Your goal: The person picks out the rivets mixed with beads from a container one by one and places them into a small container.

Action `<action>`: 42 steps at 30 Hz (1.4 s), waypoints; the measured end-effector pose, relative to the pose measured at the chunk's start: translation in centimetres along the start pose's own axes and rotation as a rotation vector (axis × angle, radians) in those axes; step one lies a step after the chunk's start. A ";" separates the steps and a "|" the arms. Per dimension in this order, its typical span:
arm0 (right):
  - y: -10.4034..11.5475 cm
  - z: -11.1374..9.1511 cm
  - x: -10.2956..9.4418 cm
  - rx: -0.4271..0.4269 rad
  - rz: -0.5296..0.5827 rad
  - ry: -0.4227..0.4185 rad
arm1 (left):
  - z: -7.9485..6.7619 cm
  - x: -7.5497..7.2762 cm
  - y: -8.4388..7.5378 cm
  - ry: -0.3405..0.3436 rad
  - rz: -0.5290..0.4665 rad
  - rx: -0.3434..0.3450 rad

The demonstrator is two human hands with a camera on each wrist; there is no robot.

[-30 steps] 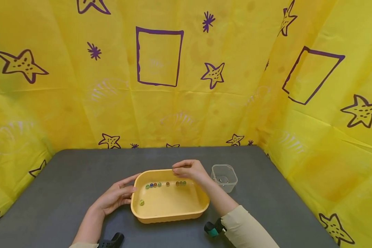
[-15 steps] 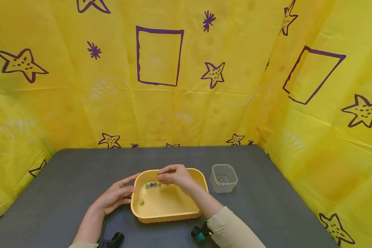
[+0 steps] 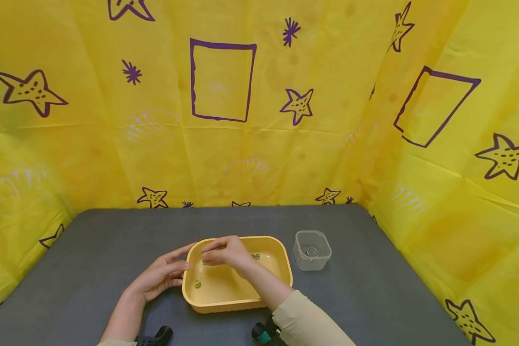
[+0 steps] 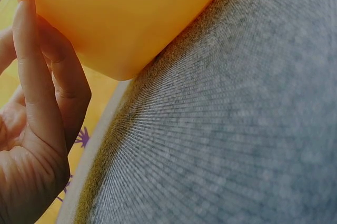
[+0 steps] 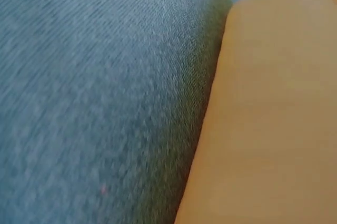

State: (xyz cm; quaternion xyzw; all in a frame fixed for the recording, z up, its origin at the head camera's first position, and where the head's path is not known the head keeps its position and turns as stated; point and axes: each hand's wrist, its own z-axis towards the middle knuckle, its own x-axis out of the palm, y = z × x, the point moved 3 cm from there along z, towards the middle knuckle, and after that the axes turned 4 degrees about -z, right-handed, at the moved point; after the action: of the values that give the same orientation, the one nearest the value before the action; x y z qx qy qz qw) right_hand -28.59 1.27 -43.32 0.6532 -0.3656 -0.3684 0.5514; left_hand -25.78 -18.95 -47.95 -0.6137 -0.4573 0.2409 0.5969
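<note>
A shallow yellow plastic tray [image 3: 238, 303] sits on the table with several glass marbles in it. My left hand [image 3: 164, 274] holds its left end, thumb at the rim and the other fingers along the outer wall; the left wrist view shows the fingertips [image 4: 25, 11] right at the rim. My right hand [image 3: 229, 253] reaches over the tray, thumb and forefinger pinching at a green marble [image 3: 204, 263] near the far left corner. A yellow-green marble [image 3: 197, 284] lies by the left wall, and greenish marbles [image 3: 256, 256] show right of the hand. The marbles between are hidden.
A clear square plastic box [image 3: 312, 251] with small things at its bottom stands right of the tray on the dark grey table [image 3: 363, 288]. Yellow cloth [image 3: 259, 158] with purple starfish drawings walls off the back and sides.
My right hand has moved left across the tray and down to the left end of the marble row, uncovering marbles on the right. My left hand and the tray have stayed put.
</note>
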 end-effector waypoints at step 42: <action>-3.2 0.5 2.2 0.054 -0.275 0.048 | 0.0 0.2 0.0 0.037 -0.045 0.000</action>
State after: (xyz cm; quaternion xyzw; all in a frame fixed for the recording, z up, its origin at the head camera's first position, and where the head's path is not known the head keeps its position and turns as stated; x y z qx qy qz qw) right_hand -27.78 -0.50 -46.68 0.7203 -0.2693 -0.4146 0.4866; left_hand -25.67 -18.75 -47.90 -0.6078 -0.4597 0.2159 0.6105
